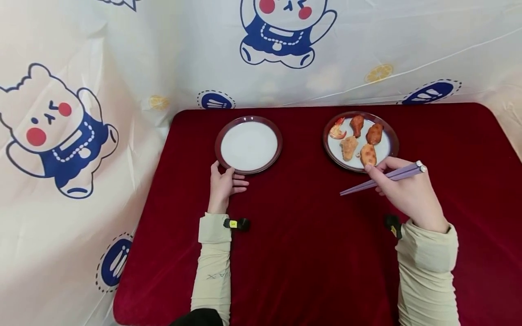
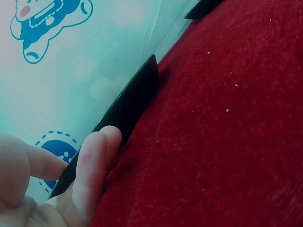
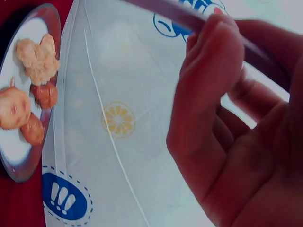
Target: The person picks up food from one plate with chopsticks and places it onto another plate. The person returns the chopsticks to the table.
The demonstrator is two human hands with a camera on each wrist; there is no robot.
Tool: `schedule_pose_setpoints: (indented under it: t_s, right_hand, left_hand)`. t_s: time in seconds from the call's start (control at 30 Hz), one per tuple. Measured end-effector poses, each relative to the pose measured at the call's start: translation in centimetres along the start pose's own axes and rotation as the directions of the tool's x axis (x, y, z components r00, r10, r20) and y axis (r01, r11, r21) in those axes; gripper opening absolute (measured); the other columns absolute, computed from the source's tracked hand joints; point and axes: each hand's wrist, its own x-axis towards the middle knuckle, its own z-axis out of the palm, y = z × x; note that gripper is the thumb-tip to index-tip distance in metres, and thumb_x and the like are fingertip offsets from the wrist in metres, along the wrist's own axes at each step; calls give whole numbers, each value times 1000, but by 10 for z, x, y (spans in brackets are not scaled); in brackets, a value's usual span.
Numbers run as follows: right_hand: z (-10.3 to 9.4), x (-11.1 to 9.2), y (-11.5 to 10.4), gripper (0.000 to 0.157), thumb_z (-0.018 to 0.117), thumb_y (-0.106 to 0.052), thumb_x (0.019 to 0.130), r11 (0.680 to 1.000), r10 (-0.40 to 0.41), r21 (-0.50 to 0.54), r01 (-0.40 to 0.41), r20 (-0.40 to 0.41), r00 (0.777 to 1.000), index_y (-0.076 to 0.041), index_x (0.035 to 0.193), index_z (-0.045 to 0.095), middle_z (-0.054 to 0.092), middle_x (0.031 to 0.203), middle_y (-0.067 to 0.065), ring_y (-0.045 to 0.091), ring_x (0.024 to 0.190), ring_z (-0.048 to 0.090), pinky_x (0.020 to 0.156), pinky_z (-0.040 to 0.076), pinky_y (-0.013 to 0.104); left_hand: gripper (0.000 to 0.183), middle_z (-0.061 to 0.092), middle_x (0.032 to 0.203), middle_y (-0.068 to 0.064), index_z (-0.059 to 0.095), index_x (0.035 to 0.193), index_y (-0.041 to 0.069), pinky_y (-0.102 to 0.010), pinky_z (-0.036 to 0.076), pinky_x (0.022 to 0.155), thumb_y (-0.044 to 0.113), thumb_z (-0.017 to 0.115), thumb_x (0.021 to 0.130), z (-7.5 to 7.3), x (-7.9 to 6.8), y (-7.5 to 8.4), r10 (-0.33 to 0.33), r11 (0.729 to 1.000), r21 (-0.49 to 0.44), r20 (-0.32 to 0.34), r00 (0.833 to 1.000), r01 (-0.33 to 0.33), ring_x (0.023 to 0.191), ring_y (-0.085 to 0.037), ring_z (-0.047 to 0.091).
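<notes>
My left hand (image 1: 221, 188) is at the near-left rim of a white plate (image 1: 248, 146) with a brown rim, which has no food on it. In the left wrist view, the thumb and fingers (image 2: 90, 165) lie on opposite sides of the plate's dark edge (image 2: 128, 104), pinching it. My right hand (image 1: 403, 192) holds a pair of purple chopsticks (image 1: 375, 183), tips pointing left above the cloth. Beyond that hand, a second plate (image 1: 326, 142) bears a shrimp (image 1: 337, 129), a drumstick (image 1: 356, 125) and several other fried-looking pieces, including a pale breaded piece (image 1: 349, 148) and a golden nugget-like piece (image 1: 368, 155).
A dark red velvety cloth (image 1: 302, 253) covers the table. Behind and left of it hangs a pale curtain (image 1: 171, 54) printed with cartoon bears. Both plates stand near the table's far edge, with a stretch of cloth between them.
</notes>
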Motion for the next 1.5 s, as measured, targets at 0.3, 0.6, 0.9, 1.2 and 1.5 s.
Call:
schedule_pose_setpoints:
  t_s: [0.3, 0.6, 0.9, 1.2, 1.5]
  right_hand:
    - [1, 3, 0, 34, 63, -34, 93, 995, 82, 61, -80, -35, 996, -4, 76, 67, 64, 53, -1, 12, 41, 60, 41, 51, 20]
    - [2, 3, 0, 40, 62, -36, 93, 993, 92, 78, -88, -48, 995, -3, 71, 68, 64, 52, -2, 14, 42, 61, 41, 51, 21]
    - [-5, 4, 1, 29, 62, -24, 94, 958, 153, 266, -104, -170, 973, -2, 77, 69, 65, 57, -10, 6, 47, 62, 45, 54, 18]
    - [-13, 16, 27, 29, 74, -17, 85, 685, 355, 725, 80, -427, 832, 8, 74, 67, 70, 69, 5, 12, 44, 59, 46, 52, 15]
    - [-2, 27, 54, 27, 74, -19, 85, 636, 443, 770, 55, -422, 791, 4, 72, 68, 70, 68, 4, 11, 42, 59, 44, 51, 16]
  left_hand:
    - [66, 65, 94, -16, 4, 155, 25, -36, 62, 63, 18, 42, 102, 0, 1, 1, 10, 1000, 10, 3, 1000, -10, 67, -19, 71]
    - [68, 67, 87, -10, 2, 155, 23, -36, 62, 62, 18, 43, 102, -3, -3, -3, -8, 1000, 6, -14, 1000, 8, 65, -19, 71]
    - [65, 66, 98, -22, 3, 155, 17, -37, 62, 65, 14, 41, 102, 1, -20, 18, -19, 1000, 15, 11, 1000, 19, 70, -23, 72]
    - [66, 66, 92, -16, 3, 155, 23, -37, 62, 62, 16, 42, 102, -1, -3, 3, -13, 1000, -12, 3, 1000, 13, 66, -21, 71]
    - [65, 67, 87, -12, 5, 155, 24, -35, 62, 61, 17, 42, 102, 1, -4, 0, 9, 1000, 5, -22, 1000, -8, 64, -18, 71]
